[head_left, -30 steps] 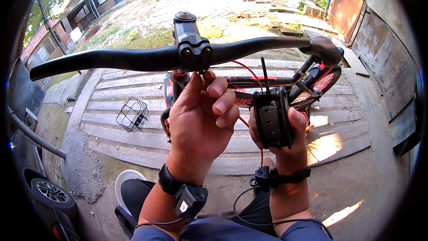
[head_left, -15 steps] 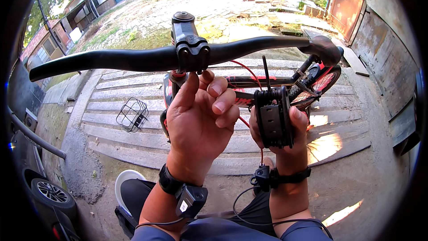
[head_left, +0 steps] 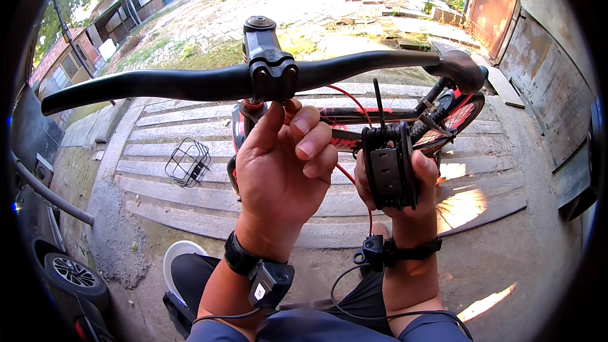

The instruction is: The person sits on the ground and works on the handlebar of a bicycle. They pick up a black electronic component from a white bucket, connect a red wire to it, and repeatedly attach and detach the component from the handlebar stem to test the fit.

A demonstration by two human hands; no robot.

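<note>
Just under the black stem clamp (head_left: 272, 82) of a bicycle, my left hand (head_left: 278, 164) is closed, palm toward me. Its thumb and index fingertip pinch together at the clamp's lower edge, where a bolt sits; the fingertips hide what is between them. The black handlebar (head_left: 183, 83) runs crosswise above this hand. My right hand (head_left: 423, 196) grips a bulky black folding multi-tool (head_left: 387, 174), its thumb on the right side. One thin dark rod sticks straight up from the tool, to the right of my left hand and apart from the clamp.
The bicycle frame (head_left: 354, 116) and red-rimmed rear wheel (head_left: 461, 117) extend behind my hands, with red cables hanging down. A wire basket (head_left: 188, 163) lies on the slatted concrete. Beside my left leg is a white bucket (head_left: 174, 259); a car wheel (head_left: 76, 275) shows at far left.
The fingers of my left hand have shifted slightly at the clamp, and its wrist has moved a little left. My right hand and the multi-tool stay in place.
</note>
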